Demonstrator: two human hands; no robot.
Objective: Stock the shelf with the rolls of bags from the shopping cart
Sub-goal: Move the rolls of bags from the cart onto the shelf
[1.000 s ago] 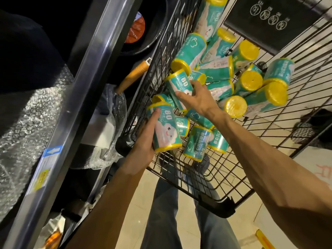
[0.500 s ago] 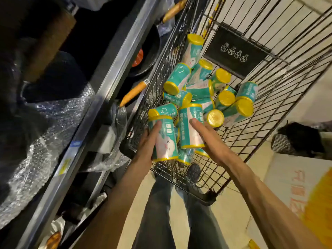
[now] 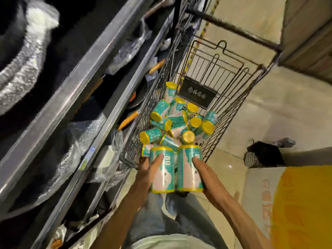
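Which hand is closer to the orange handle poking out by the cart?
Left. The left hand, gripping a roll, is on the shelf side, nearer the orange handle. The right hand, gripping another roll, is farther out.

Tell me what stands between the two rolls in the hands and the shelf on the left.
Nothing visible. The left hand and right hand each hold a roll lifted clear of the cart; only open air separates them from the shelf.
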